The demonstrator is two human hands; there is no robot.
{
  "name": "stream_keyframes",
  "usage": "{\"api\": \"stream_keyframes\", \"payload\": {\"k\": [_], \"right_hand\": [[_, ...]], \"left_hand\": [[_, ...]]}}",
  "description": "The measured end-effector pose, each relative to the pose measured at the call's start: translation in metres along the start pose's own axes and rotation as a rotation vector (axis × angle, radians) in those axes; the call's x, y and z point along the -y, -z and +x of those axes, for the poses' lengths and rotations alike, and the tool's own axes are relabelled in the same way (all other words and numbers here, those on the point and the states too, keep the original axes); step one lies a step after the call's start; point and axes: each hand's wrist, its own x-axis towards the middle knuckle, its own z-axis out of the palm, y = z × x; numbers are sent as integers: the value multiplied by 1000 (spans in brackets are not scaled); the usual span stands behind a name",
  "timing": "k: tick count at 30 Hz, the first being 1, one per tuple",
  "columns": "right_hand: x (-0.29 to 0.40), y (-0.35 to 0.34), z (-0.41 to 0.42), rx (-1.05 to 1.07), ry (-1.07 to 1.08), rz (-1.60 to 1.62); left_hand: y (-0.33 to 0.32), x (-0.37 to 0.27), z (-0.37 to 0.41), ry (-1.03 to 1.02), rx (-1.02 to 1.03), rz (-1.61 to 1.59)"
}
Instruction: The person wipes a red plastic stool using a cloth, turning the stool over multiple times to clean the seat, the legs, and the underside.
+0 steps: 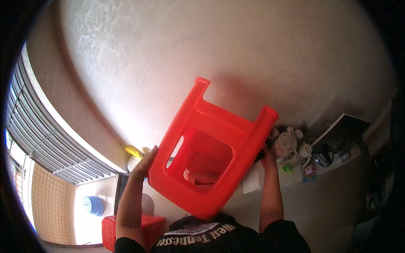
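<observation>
A red plastic stool is held up in front of me, tilted, with two legs pointing up and to the right. Through the large openings in its side its hollow inside shows. My left hand grips its left side, the fingers partly hidden behind the plastic. On the right side my right hand holds the stool near a leg, and most of those fingers are hidden behind it. Something dark shows beside the right hand; what it is cannot be told.
A second red plastic stool stands at lower left. Barred window grilles and a blue plastic stool lie farther left. At right, a surface against the wall holds a white corded item, a green item and a dark panel.
</observation>
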Motion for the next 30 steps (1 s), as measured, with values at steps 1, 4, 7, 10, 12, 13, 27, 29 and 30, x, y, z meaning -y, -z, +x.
{"api": "stream_keyframes", "payload": {"k": [1, 4, 7, 10, 12, 13, 27, 29, 30], "right_hand": [[8, -10, -5, -18, 32, -16], [27, -10, -18, -100, 71, -61], [36, -1, -22, -362, 97, -81], [70, -30, -28, -475, 173, -11], [80, -30, -16, -410, 217, -161], [68, -6, 2, -340, 220, -349], [81, -245, -19, 565, 1230, -1166], [80, -261, -21, 690, 1225, -1197], [80, -263, -17, 642, 1242, -1201]], "left_hand": [[0, 2, -5, 3, -56, 58], [-19, 2, -27, -106, -85, 22], [-22, 4, -40, -109, -172, 71], [-44, 5, -56, -216, -234, 136], [-52, 15, -56, -244, -274, 158], [-56, 22, -53, -273, -283, 187], [-108, 39, -58, -365, -208, 584], [-121, 31, -64, -419, -249, 601], [-113, 33, -65, -427, -266, 551]]}}
